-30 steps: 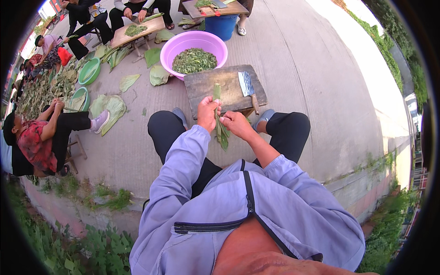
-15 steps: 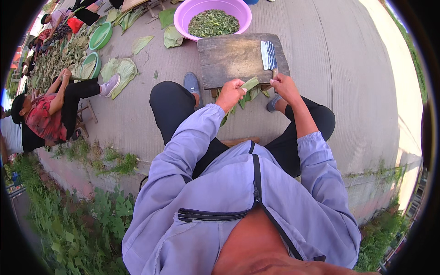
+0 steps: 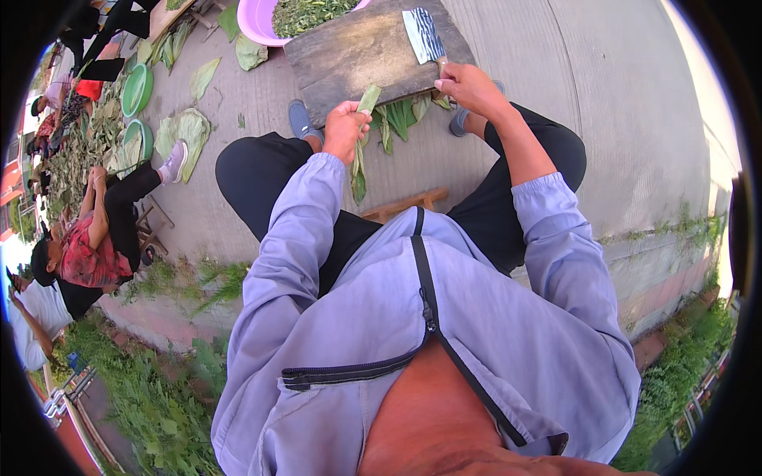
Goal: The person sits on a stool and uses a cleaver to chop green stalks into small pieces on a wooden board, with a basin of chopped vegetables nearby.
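My left hand (image 3: pixel 344 132) is closed round a roll of pale green leaf (image 3: pixel 369 98). The roll's end sticks up past my fingers at the near edge of a dark wooden chopping board (image 3: pixel 349 59), and a loose strip of leaf (image 3: pixel 359 173) hangs below the hand. My right hand (image 3: pixel 474 90) grips the handle of a cleaver (image 3: pixel 424 36). Its broad, dark-patterned blade is over the right part of the board, apart from the roll; I cannot tell whether it touches the wood. More green leaves (image 3: pixel 399 117) hang under the board's near edge, between my feet.
Behind the board stands a pink-purple basin (image 3: pixel 258 24) of chopped greens. Green basins (image 3: pixel 137 90) and large leaves (image 3: pixel 184 132) lie to the left on the concrete. A person in a red patterned top (image 3: pixel 94 254) sits there. A low wooden stool (image 3: pixel 405 205) is beneath me.
The whole view has shifted, with the board now further left and higher. My hands are wider apart, the leaf roll points more upward, and the cleaver slants more to the left.
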`<act>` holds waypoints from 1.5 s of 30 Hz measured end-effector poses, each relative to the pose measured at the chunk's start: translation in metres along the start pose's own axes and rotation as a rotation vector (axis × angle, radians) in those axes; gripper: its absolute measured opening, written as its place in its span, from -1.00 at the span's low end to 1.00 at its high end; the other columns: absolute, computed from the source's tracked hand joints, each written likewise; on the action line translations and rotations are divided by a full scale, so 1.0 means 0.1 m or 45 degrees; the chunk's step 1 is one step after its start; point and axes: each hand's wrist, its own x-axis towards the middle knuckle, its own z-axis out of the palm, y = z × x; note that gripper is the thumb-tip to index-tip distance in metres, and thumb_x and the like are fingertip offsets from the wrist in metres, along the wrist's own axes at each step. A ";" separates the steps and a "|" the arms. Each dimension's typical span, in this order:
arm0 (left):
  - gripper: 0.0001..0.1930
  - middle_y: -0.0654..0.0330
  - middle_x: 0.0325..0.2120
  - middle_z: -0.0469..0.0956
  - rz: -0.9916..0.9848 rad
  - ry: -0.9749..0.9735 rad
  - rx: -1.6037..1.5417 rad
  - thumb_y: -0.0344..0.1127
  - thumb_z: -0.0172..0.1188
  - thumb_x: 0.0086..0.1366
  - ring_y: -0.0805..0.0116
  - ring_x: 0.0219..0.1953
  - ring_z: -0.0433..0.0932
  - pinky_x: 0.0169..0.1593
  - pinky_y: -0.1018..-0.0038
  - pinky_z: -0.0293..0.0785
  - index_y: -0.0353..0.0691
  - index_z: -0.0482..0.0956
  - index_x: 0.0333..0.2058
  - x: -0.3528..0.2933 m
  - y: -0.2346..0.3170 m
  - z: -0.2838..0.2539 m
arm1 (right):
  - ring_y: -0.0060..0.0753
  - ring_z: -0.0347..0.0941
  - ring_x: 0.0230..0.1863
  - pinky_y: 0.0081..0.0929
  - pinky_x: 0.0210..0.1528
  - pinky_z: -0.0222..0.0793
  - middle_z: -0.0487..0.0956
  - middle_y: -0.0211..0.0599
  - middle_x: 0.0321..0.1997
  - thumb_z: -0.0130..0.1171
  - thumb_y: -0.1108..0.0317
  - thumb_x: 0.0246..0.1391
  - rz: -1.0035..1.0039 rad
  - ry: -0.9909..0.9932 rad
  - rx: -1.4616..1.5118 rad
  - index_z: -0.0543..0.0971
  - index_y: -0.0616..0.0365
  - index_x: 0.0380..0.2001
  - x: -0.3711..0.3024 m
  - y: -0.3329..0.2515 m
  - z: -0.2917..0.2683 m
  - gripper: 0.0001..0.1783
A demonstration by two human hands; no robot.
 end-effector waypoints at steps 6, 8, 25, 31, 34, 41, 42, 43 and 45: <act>-0.82 0.24 -0.37 0.61 -0.031 0.083 0.032 -0.46 0.24 0.36 0.52 -0.45 0.49 -0.41 0.51 0.38 -0.26 0.58 -0.08 0.04 -0.12 0.07 | 0.10 0.59 -0.28 -0.07 -0.18 0.45 0.65 0.00 -0.36 0.21 0.16 0.30 -0.101 0.144 0.034 0.58 0.25 -0.22 -0.05 -0.08 -0.07 -0.69; -0.81 0.24 -0.37 0.62 -0.020 0.102 0.060 -0.46 0.24 0.36 0.52 -0.45 0.50 -0.41 0.52 0.38 -0.26 0.58 -0.06 0.07 -0.14 0.11 | 0.15 0.59 -0.25 -0.04 -0.16 0.45 0.65 0.02 -0.33 0.20 0.15 0.30 -0.098 0.157 0.011 0.57 0.24 -0.21 -0.07 -0.08 -0.12 -0.69; -0.82 0.02 -0.31 0.69 0.730 0.112 1.323 -0.29 0.26 0.41 0.03 -0.28 0.69 -0.19 0.20 0.56 -0.19 0.61 -0.08 0.51 0.16 0.35 | 0.29 0.60 -0.09 0.14 -0.06 0.49 0.65 0.08 -0.13 0.19 0.20 0.31 -0.107 0.237 -0.229 0.55 0.23 -0.16 -0.24 -0.25 -0.32 -0.72; -0.80 -0.04 -0.10 0.67 0.760 0.089 1.461 -0.26 0.24 0.37 -0.18 -0.01 0.62 0.02 0.02 0.51 -0.16 0.62 -0.09 0.77 0.41 0.34 | 0.28 0.59 -0.10 0.13 -0.07 0.50 0.64 0.08 -0.15 0.23 0.23 0.29 -0.123 0.257 -0.228 0.53 0.24 -0.18 -0.21 -0.30 -0.30 -0.73; -0.79 -0.04 -0.10 0.66 0.664 0.089 1.424 -0.26 0.26 0.36 -0.19 0.00 0.61 0.03 0.02 0.51 -0.16 0.63 -0.09 0.91 0.40 0.32 | 0.27 0.59 -0.09 0.12 -0.06 0.50 0.63 0.08 -0.16 0.24 0.23 0.28 -0.147 0.239 -0.200 0.53 0.24 -0.19 -0.16 -0.32 -0.25 -0.74; -0.80 -0.01 -0.11 0.63 0.701 0.023 1.328 -0.28 0.30 0.31 -0.16 -0.01 0.59 0.04 0.04 0.50 -0.16 0.64 -0.12 1.10 0.25 0.34 | 0.24 0.60 -0.08 0.10 -0.06 0.50 0.62 0.07 -0.16 0.24 0.23 0.28 -0.078 0.130 -0.264 0.55 0.25 -0.19 -0.05 -0.39 -0.14 -0.73; -0.81 0.00 -0.13 0.63 0.696 0.012 1.305 -0.28 0.30 0.31 -0.14 -0.02 0.60 0.03 0.04 0.50 -0.15 0.65 -0.13 1.10 0.23 0.35 | 0.24 0.60 -0.08 0.10 -0.06 0.50 0.62 0.07 -0.16 0.24 0.23 0.28 -0.078 0.127 -0.258 0.55 0.26 -0.19 -0.04 -0.40 -0.12 -0.73; -0.82 0.01 -0.14 0.63 0.692 0.001 1.282 -0.28 0.30 0.30 -0.13 -0.03 0.60 0.02 0.04 0.50 -0.15 0.66 -0.15 1.10 0.22 0.36 | 0.24 0.60 -0.08 0.10 -0.06 0.50 0.62 0.07 -0.16 0.24 0.23 0.28 -0.083 0.117 -0.266 0.55 0.26 -0.19 -0.02 -0.41 -0.10 -0.73; -0.83 0.02 -0.15 0.64 0.718 0.032 1.260 -0.28 0.30 0.29 -0.11 -0.03 0.60 0.01 0.05 0.50 -0.14 0.67 -0.16 1.11 0.23 0.36 | 0.23 0.61 -0.09 0.10 -0.06 0.50 0.62 0.07 -0.16 0.23 0.22 0.29 -0.059 0.083 -0.295 0.55 0.25 -0.20 0.02 -0.45 -0.08 -0.73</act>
